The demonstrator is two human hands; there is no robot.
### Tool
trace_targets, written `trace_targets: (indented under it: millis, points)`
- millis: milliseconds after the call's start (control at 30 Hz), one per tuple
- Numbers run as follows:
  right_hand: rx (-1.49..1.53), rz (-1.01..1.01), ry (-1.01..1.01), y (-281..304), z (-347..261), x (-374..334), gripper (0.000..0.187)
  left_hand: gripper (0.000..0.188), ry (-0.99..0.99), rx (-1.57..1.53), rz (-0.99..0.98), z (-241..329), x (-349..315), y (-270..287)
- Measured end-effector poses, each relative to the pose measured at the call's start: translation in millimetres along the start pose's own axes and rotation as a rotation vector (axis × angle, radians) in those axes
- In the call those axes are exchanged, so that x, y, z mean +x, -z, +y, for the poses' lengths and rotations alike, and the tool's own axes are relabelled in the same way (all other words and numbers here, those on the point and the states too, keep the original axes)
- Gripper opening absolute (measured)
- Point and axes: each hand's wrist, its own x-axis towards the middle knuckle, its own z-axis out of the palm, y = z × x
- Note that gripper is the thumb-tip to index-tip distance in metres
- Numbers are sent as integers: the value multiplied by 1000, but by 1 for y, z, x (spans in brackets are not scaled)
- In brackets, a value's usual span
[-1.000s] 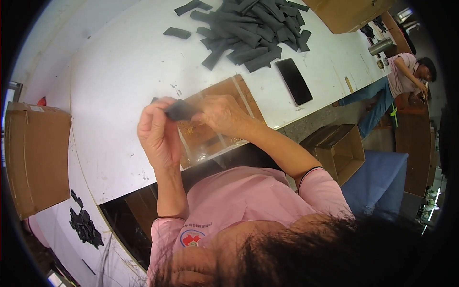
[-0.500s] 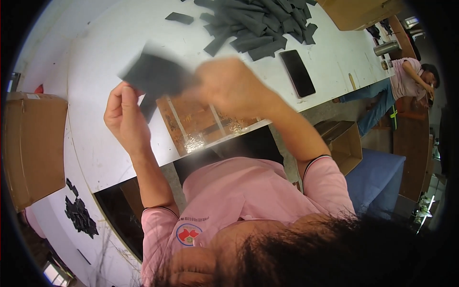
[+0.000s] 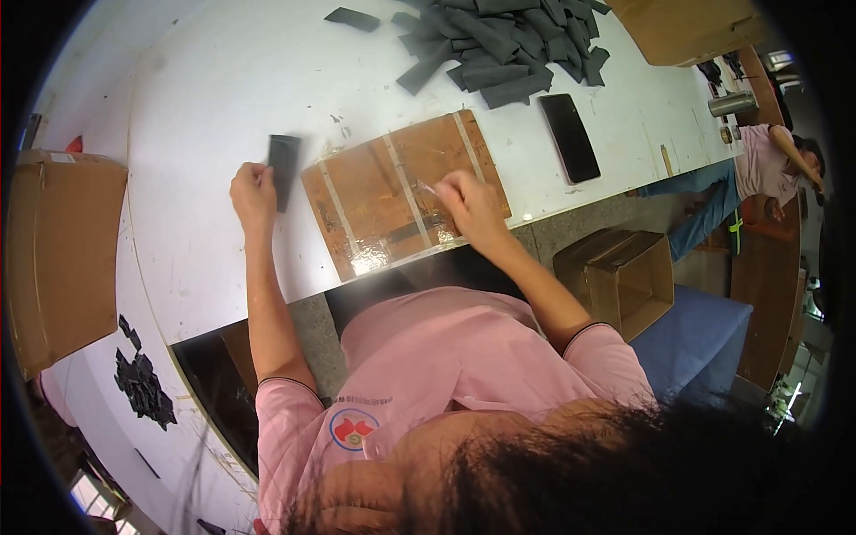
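Note:
My left hand [image 3: 256, 198] is closed, fingers and thumb pinching the edge of a dark grey fabric strip [image 3: 284, 163]. The strip lies upright in the picture on the white table, just left of a brown board [image 3: 364, 189] banded with pale tape. Over the right part of that board is my right hand [image 3: 473, 207], its fingers pinched together. A small, thin, pale thing [image 3: 427, 187] sticks out from its fingertips; its kind is too small to make out.
Toward the far side lies a heap of dark grey fabric strips [image 3: 499, 45], with one loose strip [image 3: 352, 19] to its left. A black phone [image 3: 570, 138] rests right of the board. Cardboard boxes [image 3: 67, 259] flank the table. A co-worker [image 3: 771, 160] is at far right.
My right hand has left the dark fabric and moved down and right over the board, which is now mostly uncovered. The fabric in my left hand now lies on the table.

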Motion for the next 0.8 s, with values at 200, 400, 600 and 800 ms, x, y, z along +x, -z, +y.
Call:
trace_targets:
  millis: [200, 400, 600, 800]
  points:
    - [406, -409, -70, -12, -24, -28, 23, 13, 459, -1192, -162, 57, -40, 46]
    - [1039, -548, -225, -16, -46, -42, 33, 22, 361, -1122, -518, 142, -71, 57]
    - [1039, -166, -328, -13, -47, -41, 22, 23, 387, -1134, -635, 162, -74, 37]
    - [1114, -16, -365, -4, -40, -41, 21, 33, 408, -1379, -548, 153, -101, 31]
